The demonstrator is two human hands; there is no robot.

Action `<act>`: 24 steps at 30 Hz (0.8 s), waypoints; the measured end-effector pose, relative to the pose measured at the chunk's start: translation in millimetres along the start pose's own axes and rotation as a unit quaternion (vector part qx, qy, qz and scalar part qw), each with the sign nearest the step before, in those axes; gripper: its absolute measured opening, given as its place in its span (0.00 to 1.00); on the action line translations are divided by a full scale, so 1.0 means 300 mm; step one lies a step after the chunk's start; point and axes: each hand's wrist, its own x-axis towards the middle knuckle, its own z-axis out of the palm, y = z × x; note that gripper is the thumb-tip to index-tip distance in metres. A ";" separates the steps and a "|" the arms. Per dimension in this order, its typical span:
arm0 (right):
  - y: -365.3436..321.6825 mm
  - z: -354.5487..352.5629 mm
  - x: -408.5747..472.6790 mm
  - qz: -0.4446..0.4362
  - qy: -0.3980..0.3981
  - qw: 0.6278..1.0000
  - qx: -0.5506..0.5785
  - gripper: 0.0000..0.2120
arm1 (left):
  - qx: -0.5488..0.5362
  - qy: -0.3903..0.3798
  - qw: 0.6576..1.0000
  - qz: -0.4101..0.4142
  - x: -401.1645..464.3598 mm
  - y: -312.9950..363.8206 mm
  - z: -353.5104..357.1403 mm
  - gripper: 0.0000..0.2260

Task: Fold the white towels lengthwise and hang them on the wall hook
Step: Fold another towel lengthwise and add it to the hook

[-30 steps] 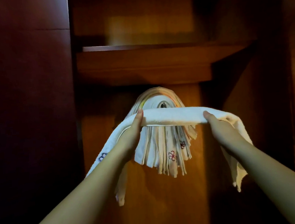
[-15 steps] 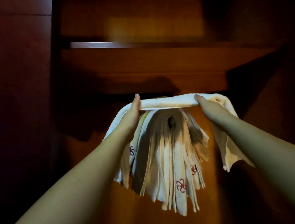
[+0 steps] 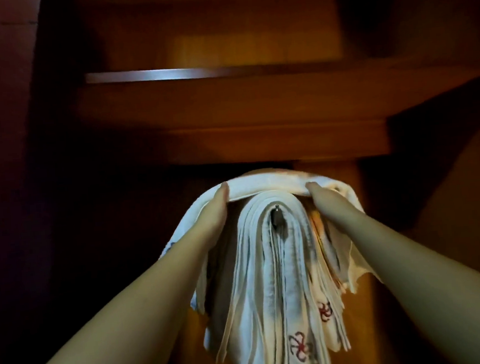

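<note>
A folded white towel (image 3: 268,186) stretches between my two hands, arched over the top of a thick bundle of hung towels (image 3: 272,279) with red flower embroidery. My left hand (image 3: 211,214) grips its left part, thumb on top. My right hand (image 3: 331,203) grips the right part. The towel's ends droop down behind both wrists. A metal wall hook (image 3: 277,216) pokes out through the middle of the bundle, just below the held towel. The fingers of both hands are hidden under the cloth.
A wooden shelf (image 3: 228,116) juts out directly above the hook, close over the held towel. The wooden back panel (image 3: 356,330) carries the hook. Dark walls close in on the left (image 3: 19,199) and right.
Both hands have lifted the towel up and forward, from in front of the bundle to over its top. The hands have come closer together and the view has moved nearer.
</note>
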 end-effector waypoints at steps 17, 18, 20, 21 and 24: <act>0.116 0.054 -0.077 0.086 -0.046 0.955 0.281 0.12 | -0.071 0.009 0.996 -0.045 -0.191 0.025 0.099 0.19; 0.112 0.039 -0.077 0.093 -0.036 0.944 0.315 0.11 | -0.078 0.005 0.996 -0.043 -0.189 0.032 0.100 0.17; 0.117 0.024 -0.073 0.100 -0.020 0.921 0.375 0.12 | -0.088 0.005 0.995 -0.044 -0.189 0.041 0.096 0.17; 0.120 0.018 -0.074 0.108 -0.006 0.911 0.397 0.12 | -0.097 0.008 0.994 -0.046 -0.187 0.041 0.095 0.18; 0.135 0.011 -0.072 0.130 0.025 0.903 0.410 0.13 | -0.161 0.030 0.986 -0.040 -0.212 0.040 0.101 0.21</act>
